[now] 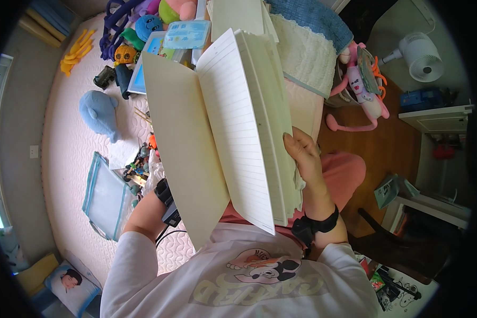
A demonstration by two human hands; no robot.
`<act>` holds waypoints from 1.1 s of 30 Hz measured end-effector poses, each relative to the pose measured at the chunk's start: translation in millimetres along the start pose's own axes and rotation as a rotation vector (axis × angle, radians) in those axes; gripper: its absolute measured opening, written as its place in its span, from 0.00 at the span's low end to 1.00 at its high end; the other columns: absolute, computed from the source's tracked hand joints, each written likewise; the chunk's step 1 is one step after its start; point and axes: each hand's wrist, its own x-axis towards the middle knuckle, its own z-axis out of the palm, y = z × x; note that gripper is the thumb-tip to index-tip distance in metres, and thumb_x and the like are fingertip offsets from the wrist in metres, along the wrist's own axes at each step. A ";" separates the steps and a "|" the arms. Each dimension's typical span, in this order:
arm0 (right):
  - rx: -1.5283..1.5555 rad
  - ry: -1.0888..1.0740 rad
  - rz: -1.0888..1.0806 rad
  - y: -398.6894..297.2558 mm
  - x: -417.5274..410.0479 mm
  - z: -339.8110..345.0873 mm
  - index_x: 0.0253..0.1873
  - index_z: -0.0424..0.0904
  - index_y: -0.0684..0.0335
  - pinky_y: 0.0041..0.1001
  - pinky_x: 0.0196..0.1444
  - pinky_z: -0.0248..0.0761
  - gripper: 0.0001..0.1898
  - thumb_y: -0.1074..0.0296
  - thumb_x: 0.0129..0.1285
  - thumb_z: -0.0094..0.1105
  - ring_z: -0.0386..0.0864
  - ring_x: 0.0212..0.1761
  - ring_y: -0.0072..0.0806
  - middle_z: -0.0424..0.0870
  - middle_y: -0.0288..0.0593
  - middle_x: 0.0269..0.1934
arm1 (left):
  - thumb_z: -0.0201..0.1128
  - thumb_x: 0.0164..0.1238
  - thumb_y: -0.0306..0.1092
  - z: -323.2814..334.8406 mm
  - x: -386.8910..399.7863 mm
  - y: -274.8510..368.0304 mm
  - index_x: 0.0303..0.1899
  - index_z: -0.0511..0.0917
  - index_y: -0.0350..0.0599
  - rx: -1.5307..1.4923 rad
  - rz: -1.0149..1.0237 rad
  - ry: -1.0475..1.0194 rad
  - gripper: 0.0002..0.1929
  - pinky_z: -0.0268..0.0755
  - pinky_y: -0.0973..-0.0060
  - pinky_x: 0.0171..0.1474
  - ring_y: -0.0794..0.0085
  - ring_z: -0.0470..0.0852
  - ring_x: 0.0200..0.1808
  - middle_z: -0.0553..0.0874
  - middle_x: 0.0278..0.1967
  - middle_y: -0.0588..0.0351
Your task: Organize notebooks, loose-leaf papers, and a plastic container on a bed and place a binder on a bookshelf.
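A large open notebook [238,127] with lined pages and a plain cream cover leaf [183,139] fills the middle of the view, held up before my chest. My right hand [304,155] grips the right edge of its page stack, thumb on the near face. Some page edges there look ragged. Behind the cover leaf my left hand is hidden; only the forearm with a black wrist strap shows. More loose cream sheets [238,16] lie beyond the notebook's top edge, near a light-blue packet [187,34].
On the quilted bed [63,175] lie a blue plush toy [97,113], a clear zip pouch [107,198], small toys [141,159] and several plush figures. A white and blue blanket [302,51] is at the upper right. A pink plush [361,87] leans beside the bed.
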 end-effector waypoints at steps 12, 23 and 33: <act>0.087 -0.026 0.019 3.0 9.1 11.7 0.49 0.73 0.69 0.16 0.40 0.65 0.17 0.61 0.65 0.48 0.73 0.37 0.15 0.79 0.36 0.37 | 0.44 0.66 0.53 23.5 45.9 -6.6 0.57 0.61 0.39 0.036 0.008 0.004 0.28 0.65 0.66 0.56 0.68 0.72 0.53 0.72 0.53 0.53; 0.073 -0.036 0.039 -1.9 10.1 18.8 0.49 0.74 0.68 0.16 0.39 0.66 0.17 0.59 0.65 0.48 0.74 0.37 0.15 0.80 0.35 0.37 | 0.45 0.66 0.53 -4.3 8.5 -1.0 0.57 0.61 0.39 0.085 -0.035 -0.076 0.28 0.65 0.67 0.56 0.69 0.72 0.53 0.72 0.53 0.53; -0.077 -0.015 0.030 2.4 10.6 16.1 0.41 0.76 0.66 0.15 0.30 0.55 0.16 0.57 0.66 0.46 0.60 0.27 0.09 0.68 0.24 0.24 | 0.46 0.65 0.54 -6.0 8.7 -6.9 0.57 0.61 0.39 0.121 -0.035 -0.091 0.28 0.65 0.67 0.56 0.69 0.72 0.53 0.72 0.52 0.53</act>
